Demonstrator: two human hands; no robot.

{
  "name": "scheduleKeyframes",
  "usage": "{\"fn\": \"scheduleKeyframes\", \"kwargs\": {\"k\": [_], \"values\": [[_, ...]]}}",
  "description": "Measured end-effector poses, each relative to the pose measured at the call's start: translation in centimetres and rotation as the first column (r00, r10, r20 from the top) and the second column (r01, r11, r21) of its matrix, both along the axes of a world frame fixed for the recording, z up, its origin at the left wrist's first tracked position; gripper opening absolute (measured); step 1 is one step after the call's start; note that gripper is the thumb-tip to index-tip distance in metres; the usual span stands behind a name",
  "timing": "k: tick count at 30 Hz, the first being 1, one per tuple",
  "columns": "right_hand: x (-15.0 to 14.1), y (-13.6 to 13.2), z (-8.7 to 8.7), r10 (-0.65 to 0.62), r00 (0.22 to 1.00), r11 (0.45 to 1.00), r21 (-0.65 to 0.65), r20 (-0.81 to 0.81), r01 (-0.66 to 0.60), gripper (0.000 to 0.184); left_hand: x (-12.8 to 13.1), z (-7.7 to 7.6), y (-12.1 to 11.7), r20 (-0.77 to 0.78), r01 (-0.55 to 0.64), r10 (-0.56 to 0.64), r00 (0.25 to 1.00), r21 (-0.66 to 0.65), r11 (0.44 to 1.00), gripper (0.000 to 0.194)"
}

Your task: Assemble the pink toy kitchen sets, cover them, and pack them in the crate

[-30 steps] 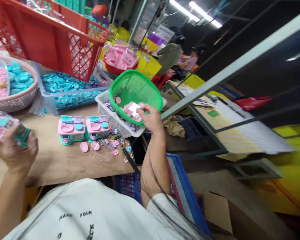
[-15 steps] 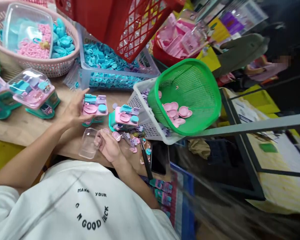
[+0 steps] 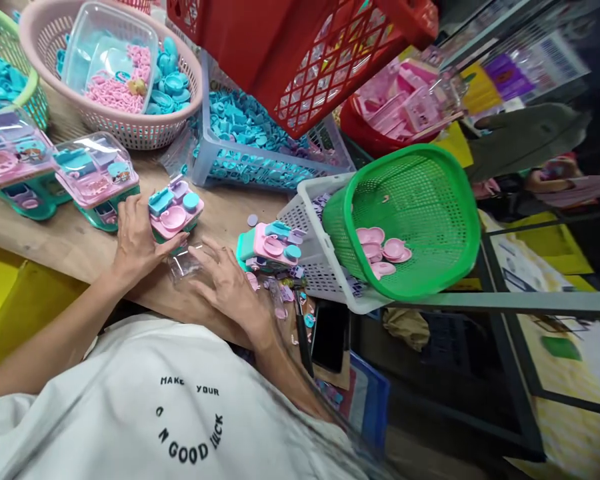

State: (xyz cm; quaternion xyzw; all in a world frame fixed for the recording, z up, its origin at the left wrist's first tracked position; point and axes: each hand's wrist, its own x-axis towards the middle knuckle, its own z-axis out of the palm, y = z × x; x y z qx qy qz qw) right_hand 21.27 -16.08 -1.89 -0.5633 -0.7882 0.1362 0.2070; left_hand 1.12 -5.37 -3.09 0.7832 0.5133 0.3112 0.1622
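A small toy kitchen (image 3: 173, 215) with a pink top, turquoise and lilac parts stands on the wooden table. My left hand (image 3: 139, 235) grips its left side, fingers along the side and thumb across the near corner. Just in front lies a clear plastic cover (image 3: 184, 265), partly hidden by my right hand (image 3: 230, 283). That hand is open over the cover's right edge, its fingers apart; whether they touch the cover I cannot tell. A second, uncovered toy kitchen (image 3: 273, 245) is to the right. Two toy kitchens with clear covers stand left, the nearer one (image 3: 97, 177) beside my left hand.
Behind are a pink basket (image 3: 115, 123), a clear bin (image 3: 275, 175) of turquoise parts and a red crate (image 3: 230, 47). At right, a green basket (image 3: 430, 267) of pink pieces rests on a white basket (image 3: 307, 273). A phone (image 3: 330, 337) lies near the table edge.
The clear cover, pinched in my right hand before, is now lower by the toy kitchen, and my right fingers have spread. My left hand has closed in around the toy's side. The view has shifted left.
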Motion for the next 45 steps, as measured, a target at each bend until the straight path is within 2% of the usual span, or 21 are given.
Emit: {"fn": "scheduleKeyframes", "kwargs": {"k": [3,6,8,10,12,15,17,21,24,27,29,31,33,36,39,42,45], "values": [[0.4,0.4,-0.8,-0.082,0.992,0.995,0.057,0.097,0.076,0.036,0.0,-0.6,-0.1,0.027,-0.024,0.023,0.999,0.017,1.000,0.090],[0.5,0.2,-1.6,-0.193,0.966,0.967,0.202,0.173,0.157,0.046,0.3,-1.1,-0.3,0.031,-0.074,0.073,0.997,0.058,0.996,0.086],[0.1,-0.2,-2.0,-0.277,0.941,0.919,0.340,0.194,0.200,0.055,0.5,-1.3,-0.3,0.024,-0.100,0.098,0.995,0.095,0.990,0.084],[-0.6,-0.7,-2.2,-0.292,0.928,0.891,0.419,0.233,0.175,0.060,0.6,-1.5,-0.4,0.023,-0.108,0.106,0.994,0.112,0.988,0.083],[-1.3,-1.6,-2.0,-0.198,0.928,0.931,0.355,0.315,0.078,0.064,0.6,-1.6,-0.4,0.022,-0.095,0.093,0.995,0.101,0.990,0.083],[-1.7,-3.0,-0.8,0.061,0.929,0.990,0.096,0.364,-0.103,0.069,0.6,-1.8,-0.6,0.026,-0.078,0.076,0.997,0.084,0.993,0.085],[-1.3,-3.6,0.2,0.157,0.932,0.988,-0.056,0.328,-0.147,0.073,0.6,-1.9,-0.7,0.042,-0.074,0.070,0.997,0.089,0.993,0.087],[-0.1,-3.6,1.8,0.197,0.939,0.951,-0.289,0.283,-0.112,0.083,0.5,-1.8,-0.7,0.060,-0.047,0.043,0.997,0.059,0.997,0.088],[-0.2,-2.8,2.0,0.255,0.935,0.937,-0.300,0.245,-0.177,0.089,0.3,-1.9,-0.4,0.074,-0.015,0.012,0.997,0.036,0.999,0.092],[-0.8,-2.0,2.5,0.310,0.923,0.912,-0.347,0.229,-0.220,0.083,0.0,-2.4,-0.5,0.109,0.003,-0.007,0.994,0.036,0.999,0.092],[-0.9,-1.9,3.3,0.255,0.927,0.906,-0.403,0.274,-0.130,0.087,-0.1,-2.7,-0.9,0.118,0.004,-0.010,0.993,0.053,0.999,0.093],[-0.6,-1.9,4.1,0.186,0.924,0.905,-0.424,0.336,-0.028,0.099,-0.2,-3.0,-1.6,0.127,0.023,-0.033,0.991,0.079,0.997,0.099],[-0.1,-2.0,4.5,0.172,0.919,0.906,-0.424,0.355,-0.005,0.109,-0.4,-3.2,-2.3,0.155,0.087,-0.099,0.983,0.078,0.993,0.105],[0.5,-1.8,3.6,0.203,0.932,0.916,-0.395,0.301,-0.072,0.113,-0.8,-3.5,-2.3,0.246,0.257,-0.252,0.936,0.012,0.966,0.112],[1.1,-1.5,2.1,0.237,0.948,0.921,-0.360,0.211,-0.150,0.106,-1.3,-3.6,-0.9,0.312,0.400,-0.369,0.875,-0.037,0.916,0.119],[1.4,-1.4,1.3,0.312,0.946,0.885,-0.390,0.093,-0.254,0.104,-1.3,-3.7,1.1,0.353,0.506,-0.457,0.817,-0.055,0.861,0.126],[1.4,-1.5,0.8,0.373,0.928,0.839,-0.424,-0.011,-0.342,0.105,-0.9,-3.8,2.1,0.398,0.534,-0.452,0.798,-0.119,0.837,0.125]]}}
